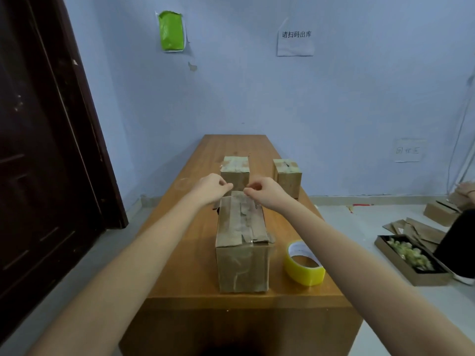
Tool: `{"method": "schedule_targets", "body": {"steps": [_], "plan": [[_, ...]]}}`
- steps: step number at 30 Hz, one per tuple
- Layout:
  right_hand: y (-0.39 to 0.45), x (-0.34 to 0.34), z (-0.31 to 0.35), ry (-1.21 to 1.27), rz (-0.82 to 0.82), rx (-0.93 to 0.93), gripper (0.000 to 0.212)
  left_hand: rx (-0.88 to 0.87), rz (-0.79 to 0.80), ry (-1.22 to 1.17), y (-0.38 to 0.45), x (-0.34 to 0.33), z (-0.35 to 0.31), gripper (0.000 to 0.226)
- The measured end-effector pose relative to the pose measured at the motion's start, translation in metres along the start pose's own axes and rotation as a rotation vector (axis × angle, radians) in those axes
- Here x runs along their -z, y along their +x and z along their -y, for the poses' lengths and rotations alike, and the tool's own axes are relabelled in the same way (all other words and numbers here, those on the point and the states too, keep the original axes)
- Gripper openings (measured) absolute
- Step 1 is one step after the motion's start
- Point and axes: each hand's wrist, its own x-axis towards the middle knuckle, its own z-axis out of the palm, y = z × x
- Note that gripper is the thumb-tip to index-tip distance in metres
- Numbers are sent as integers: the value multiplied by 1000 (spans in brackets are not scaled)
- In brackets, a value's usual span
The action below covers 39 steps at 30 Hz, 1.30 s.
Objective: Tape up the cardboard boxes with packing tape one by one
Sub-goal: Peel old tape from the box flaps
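Nearest me on the table [195, 278]: the tall box [241, 253] at centre, tape roll [304, 263] just beside it at 3 o'clock, standing free. At the box's far top edge my left hand [210, 187] and right hand [264, 190] have fingers curled, seemingly pinching a clear tape strip [239, 195], though I cannot tell the grip for certain. I judge the box light and creased with soft flaps, so steady it at the corners; two taped boxes [235, 170] stand at 12 and 1 o'clock.
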Motion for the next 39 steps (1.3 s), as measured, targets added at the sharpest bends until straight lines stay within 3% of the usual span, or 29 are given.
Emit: {"method": "schedule_targets", "body": {"steps": [6,10,13,18,28,39], "plan": [[25,-10,-10,90,87,-33,24,26,75,-90,25,-12,9,44],[27,-17,-17,229,66,-55,17,-11,108,-160,29,-17,9,29],[29,-19,-21,327,18,-74,11,-37,47,-196,34,-23,10,16],[31,-19,-21,363,2,-87,13,-5,14,-374,38,-28,10,13],[36,-23,-15,111,44,-68,27,-4,-40,-288,39,-45,10,17],[41,-29,-20,179,27,-225,21,96,7,-271,47,-53,2,25]]}}
